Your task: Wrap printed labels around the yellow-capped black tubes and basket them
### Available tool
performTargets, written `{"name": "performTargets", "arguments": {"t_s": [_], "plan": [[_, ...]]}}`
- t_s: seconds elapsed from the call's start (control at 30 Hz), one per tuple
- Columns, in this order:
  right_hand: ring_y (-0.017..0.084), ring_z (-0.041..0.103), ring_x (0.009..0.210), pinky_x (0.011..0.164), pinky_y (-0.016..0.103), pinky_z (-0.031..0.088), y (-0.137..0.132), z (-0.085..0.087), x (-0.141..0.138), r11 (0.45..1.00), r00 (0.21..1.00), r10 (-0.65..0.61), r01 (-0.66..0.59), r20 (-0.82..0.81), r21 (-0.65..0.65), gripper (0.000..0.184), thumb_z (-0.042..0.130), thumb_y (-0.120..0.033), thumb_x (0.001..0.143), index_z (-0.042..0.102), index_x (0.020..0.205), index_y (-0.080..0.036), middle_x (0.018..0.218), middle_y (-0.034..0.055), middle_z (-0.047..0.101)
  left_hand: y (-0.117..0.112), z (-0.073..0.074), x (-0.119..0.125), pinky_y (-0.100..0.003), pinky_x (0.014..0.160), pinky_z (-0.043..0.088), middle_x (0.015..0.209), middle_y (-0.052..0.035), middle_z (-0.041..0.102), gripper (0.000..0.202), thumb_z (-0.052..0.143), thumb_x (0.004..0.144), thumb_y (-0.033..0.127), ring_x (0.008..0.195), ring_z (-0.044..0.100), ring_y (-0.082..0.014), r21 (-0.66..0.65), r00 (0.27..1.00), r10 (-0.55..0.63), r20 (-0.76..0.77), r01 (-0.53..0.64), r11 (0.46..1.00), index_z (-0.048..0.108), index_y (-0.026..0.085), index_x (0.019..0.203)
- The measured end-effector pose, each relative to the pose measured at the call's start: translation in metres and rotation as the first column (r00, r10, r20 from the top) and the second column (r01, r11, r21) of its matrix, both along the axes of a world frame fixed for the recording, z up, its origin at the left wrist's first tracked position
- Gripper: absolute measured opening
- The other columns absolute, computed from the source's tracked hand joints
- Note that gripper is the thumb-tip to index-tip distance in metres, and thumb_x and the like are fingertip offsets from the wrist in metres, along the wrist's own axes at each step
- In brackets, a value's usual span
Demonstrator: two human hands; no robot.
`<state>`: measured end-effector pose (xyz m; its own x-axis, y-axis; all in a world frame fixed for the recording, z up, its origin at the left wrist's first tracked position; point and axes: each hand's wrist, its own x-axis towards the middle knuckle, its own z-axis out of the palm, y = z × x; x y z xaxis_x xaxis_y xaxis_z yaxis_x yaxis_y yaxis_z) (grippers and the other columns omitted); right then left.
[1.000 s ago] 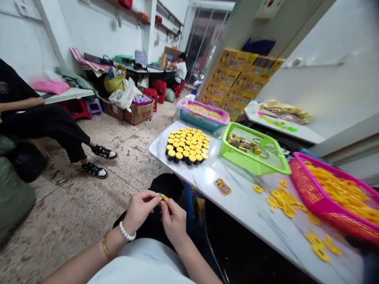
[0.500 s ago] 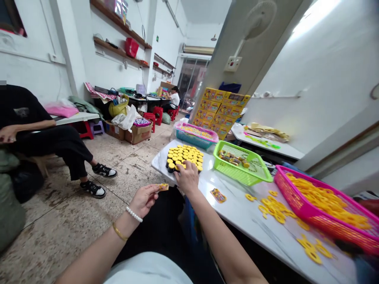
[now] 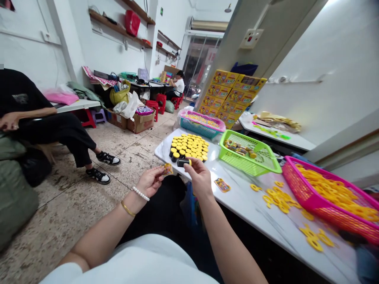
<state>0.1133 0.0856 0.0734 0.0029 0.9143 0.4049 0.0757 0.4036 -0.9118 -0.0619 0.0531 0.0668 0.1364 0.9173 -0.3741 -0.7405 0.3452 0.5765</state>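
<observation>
L hand (image 3: 151, 181) pinches sm. printed label (image 3: 168, 169) by its edge. R hand (image 3: 200, 179) pinches blk bottle (image 3: 182, 162) at capped end, approx. horiz., just beside label, nr yel-capped bottles (image 3: 191, 145) on wht tbl (image 3: 247, 203).

Your bottle (image 3: 181, 163): smooth black plastic. Your table (image 3: 243, 200): glossy, marble-patterned top. Your green basket (image 3: 246, 164): perforated, slightly shiny plastic.

R hand (image 3: 200, 179) | 1 blk btl (image 3: 181, 163) lifted from grp (image 3: 193, 146) | now sideways, nr sticker (image 3: 168, 169) in L hand (image 3: 149, 181)
</observation>
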Motion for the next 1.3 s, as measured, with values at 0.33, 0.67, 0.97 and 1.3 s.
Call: {"name": "performTargets", "arguments": {"t_s": [0.33,0.67,0.97,1.3], "plan": [[0.02,0.071,0.09,0.088,0.037,0.056,-0.031,0.005,-0.005,0.975,0.976,0.046,-0.09,-0.212,-0.204,0.036,0.083,-0.044,0.07,0.068,0.091,-0.02,0.093,0.0045,0.076,-0.005,0.011,0.009,-0.008,0.026,0.019,0.071,-0.0031,0.066,0.01,0.056,0.09,0.004,0.036,0.043,0.0006,0.006,0.998,-0.038,0.049,0.038,0.999,0.062,0.008,0.082],[0.024,0.072,0.1,0.094,0.044,0.057,-0.044,-0.008,-0.007,0.996,0.999,-0.054,0.054,0.001,-0.065,0.032,0.075,-0.043,0.079,0.061,0.099,-0.022,0.107,0.0081,0.074,-0.012,0.009,0.014,-0.009,0.028,0.018,0.074,-0.0061,0.068,0.011,0.057,0.088,0.005,0.038,0.043,0.0004,0.013,0.998,-0.044,0.044,0.043,0.999,0.065,0.006,0.08],[0.019,0.072,0.087,0.081,0.035,0.061,-0.063,-0.019,-0.004,0.994,0.993,0.045,-0.054,-0.105,-0.09,0.031,0.078,-0.035,0.078,0.057,0.097,-0.024,0.099,0.0045,0.074,-0.028,0.001,0.015,-0.012,0.033,0.016,0.06,-0.0012,0.06,0.022,0.079,0.073,0.026,0.043,0.045,-0.0026,0.165,0.982,-0.007,-0.19,0.039,0.986,0.07,0.007,0.079],[0.017,0.065,0.083,0.07,0.03,0.06,-0.084,-0.015,-0.005,0.985,0.987,0.14,-0.147,-0.082,-0.088,0.031,0.079,-0.028,0.077,0.071,0.107,-0.026,0.097,0.0037,0.064,-0.045,-0.003,-0.005,-0.016,0.039,0.038,0.082,-0.0064,0.068,0.053,0.082,0.069,0.048,0.061,0.063,-0.013,0.276,0.908,-0.139,-0.395,0.262,0.925,0.065,0.014,0.106]]}}
